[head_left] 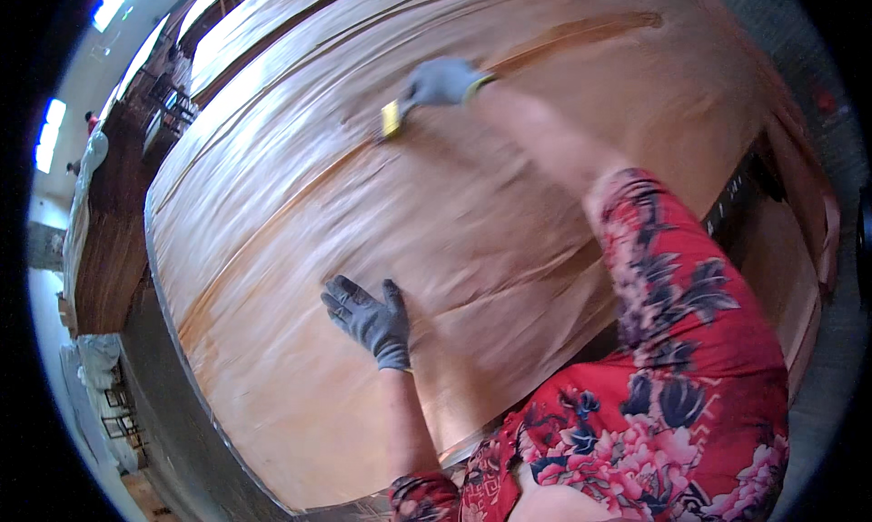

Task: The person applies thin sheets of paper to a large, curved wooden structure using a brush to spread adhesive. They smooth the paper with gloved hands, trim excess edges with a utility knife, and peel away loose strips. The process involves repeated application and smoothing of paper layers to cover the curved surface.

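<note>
A large, thin, reddish-tan sheet [472,195], which looks like wood veneer, spreads out before me with ripples and creases. Farther out, my right hand [442,82], in a grey glove with a yellow-green cuff, is closed around a short yellow tool [391,120]. Its dark tip meets the sheet, though motion blur hides what kind of tool it is. A darker orange strip [263,236] runs across the sheet on both sides of that hand. Nearer to me, my left hand [371,318], gloved in grey with dark-stained fingers, lies flat on the sheet with fingers spread.
Tall stacks of brown sheets [113,241] stand at the left, partly under pale plastic film [86,172]. Another pale sheet surface [259,36] lies beyond the far edge. Reddish sheets [795,168] hang over the right side. A grey floor [173,413] borders the left edge.
</note>
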`<control>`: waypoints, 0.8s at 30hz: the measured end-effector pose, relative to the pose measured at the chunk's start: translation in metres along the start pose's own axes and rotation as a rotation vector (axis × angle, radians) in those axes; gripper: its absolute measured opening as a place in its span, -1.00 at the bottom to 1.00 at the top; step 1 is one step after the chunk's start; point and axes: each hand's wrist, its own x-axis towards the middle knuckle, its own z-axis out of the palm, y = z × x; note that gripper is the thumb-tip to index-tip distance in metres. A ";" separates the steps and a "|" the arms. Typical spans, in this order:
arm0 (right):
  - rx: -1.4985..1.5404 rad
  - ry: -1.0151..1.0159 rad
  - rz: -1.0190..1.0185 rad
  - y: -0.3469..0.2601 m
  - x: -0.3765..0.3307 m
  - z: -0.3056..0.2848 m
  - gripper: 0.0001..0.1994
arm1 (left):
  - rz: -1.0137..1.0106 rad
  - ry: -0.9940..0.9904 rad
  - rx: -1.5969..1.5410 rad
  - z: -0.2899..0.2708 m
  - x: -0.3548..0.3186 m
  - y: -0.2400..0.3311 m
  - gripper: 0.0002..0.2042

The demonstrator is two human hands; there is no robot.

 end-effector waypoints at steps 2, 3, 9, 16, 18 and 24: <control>-0.038 -0.024 0.068 0.043 -0.017 -0.017 -0.71 | 0.013 0.019 0.071 -0.010 0.006 -0.043 -0.22; -0.078 -0.029 0.088 0.069 -0.030 -0.027 -0.69 | 0.009 0.024 0.097 -0.013 0.008 -0.059 -0.22; -0.364 0.041 0.567 0.202 -0.104 -0.052 -0.78 | 0.058 0.095 0.157 -0.003 0.015 -0.110 -0.25; -0.505 0.416 -0.161 0.054 0.004 0.044 -0.96 | 0.119 0.073 0.272 0.011 0.026 -0.141 -0.30; -0.617 0.432 -0.298 -0.038 0.018 0.056 -0.91 | 0.133 0.093 0.259 0.006 0.027 -0.143 -0.31; 0.279 0.090 -0.172 -0.050 0.002 0.022 -0.76 | 0.096 0.123 0.226 0.004 0.024 -0.148 -0.31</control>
